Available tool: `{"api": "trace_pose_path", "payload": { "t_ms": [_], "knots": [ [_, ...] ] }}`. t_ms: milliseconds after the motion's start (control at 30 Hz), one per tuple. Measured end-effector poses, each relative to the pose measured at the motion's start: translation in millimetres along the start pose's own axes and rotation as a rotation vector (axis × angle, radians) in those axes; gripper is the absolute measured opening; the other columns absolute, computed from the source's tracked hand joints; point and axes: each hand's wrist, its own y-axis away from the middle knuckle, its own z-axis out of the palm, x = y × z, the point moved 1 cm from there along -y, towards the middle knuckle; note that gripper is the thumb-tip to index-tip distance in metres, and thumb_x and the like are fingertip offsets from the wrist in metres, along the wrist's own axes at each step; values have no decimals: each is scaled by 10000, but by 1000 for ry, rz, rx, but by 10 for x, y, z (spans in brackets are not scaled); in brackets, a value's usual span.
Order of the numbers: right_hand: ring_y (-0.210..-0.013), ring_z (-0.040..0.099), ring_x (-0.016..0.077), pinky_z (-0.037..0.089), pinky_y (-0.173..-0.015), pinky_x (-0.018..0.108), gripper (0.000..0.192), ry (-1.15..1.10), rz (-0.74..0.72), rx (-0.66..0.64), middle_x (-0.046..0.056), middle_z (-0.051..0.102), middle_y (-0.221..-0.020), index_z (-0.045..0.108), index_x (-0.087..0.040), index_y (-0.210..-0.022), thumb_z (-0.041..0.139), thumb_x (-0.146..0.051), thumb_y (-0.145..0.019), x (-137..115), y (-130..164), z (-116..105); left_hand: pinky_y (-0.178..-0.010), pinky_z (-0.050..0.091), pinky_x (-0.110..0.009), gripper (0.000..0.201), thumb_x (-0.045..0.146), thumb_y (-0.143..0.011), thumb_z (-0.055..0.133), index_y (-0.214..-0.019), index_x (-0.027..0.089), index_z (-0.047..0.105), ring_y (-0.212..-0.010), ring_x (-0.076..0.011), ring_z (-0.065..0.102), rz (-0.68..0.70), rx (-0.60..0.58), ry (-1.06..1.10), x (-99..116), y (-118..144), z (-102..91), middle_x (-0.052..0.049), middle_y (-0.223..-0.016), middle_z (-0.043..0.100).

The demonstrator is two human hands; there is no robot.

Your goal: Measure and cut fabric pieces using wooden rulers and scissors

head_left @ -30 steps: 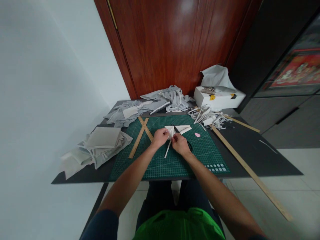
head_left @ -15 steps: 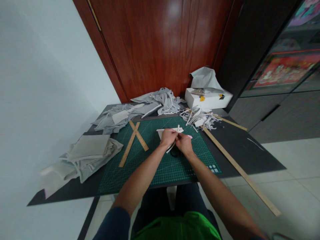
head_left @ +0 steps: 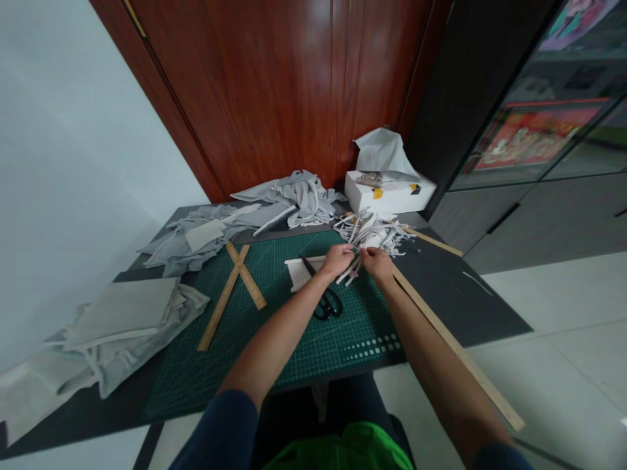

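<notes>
My left hand (head_left: 337, 260) is closed on thin white fabric strips (head_left: 347, 271) whose ends hang over the cutting mat. Close beside it, my right hand (head_left: 377, 262) pinches at the near edge of a tangled heap of white strips (head_left: 371, 230); its fingertips are on strips there. Black-handled scissors (head_left: 327, 305) lie on the green cutting mat (head_left: 294, 352) below my left wrist. Partly under their blades and my left forearm is a small pale fabric piece (head_left: 298, 274).
Two wooden rulers (head_left: 224, 297) cross on the mat's left. A long wooden ruler (head_left: 455, 349) juts past the table's front edge. Folded grey fabric (head_left: 122, 313) and loose grey cloth (head_left: 304, 196) lie left and back. A white box (head_left: 392, 196) stands at the back right.
Both hands have moved from above the mat to the strip heap at the right. The scissors and pale piece are now uncovered. The view has shifted to the right.
</notes>
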Motion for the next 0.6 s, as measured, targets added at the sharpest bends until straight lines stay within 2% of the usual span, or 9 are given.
{"api": "trace_pose_path", "payload": {
  "t_ms": [133,300,433,600],
  "knots": [
    [-957,729,250,497,-796,261,375,39,66,54,164,794,-1015,793,-108,-1038,511,-351,-993,77,-330,-149,-938,571,-299,350,34,-853,590,-1143,93,778,-992,-197,759,27,-19,-49,-70,-41,32,-127,-1103,803],
    [-1038,711,245,497,-930,286,373,17,77,131,218,765,-1129,704,-35,-1227,500,-232,-983,108,-571,-239,-969,571,-316,289,40,-874,601,-1065,126,800,-1009,-192,759,66,7,-94,-144,-4,-116,-111,-1104,806],
    [-1014,723,229,515,-925,283,405,-34,6,105,199,766,-1143,659,-44,-1305,513,-175,-951,51,-481,-28,-965,571,-325,281,54,-895,584,-1041,146,806,-990,-196,758,80,53,-157,-190,65,-343,-91,-1070,812],
    [-966,738,226,544,-904,312,314,-116,-189,7,142,784,-1083,706,-123,-1190,521,-182,-944,-179,-97,445,-994,546,-308,355,-26,-846,532,-944,185,801,-1016,-181,731,116,194,-285,-276,222,-708,-51,-1043,802]
  ]
}}
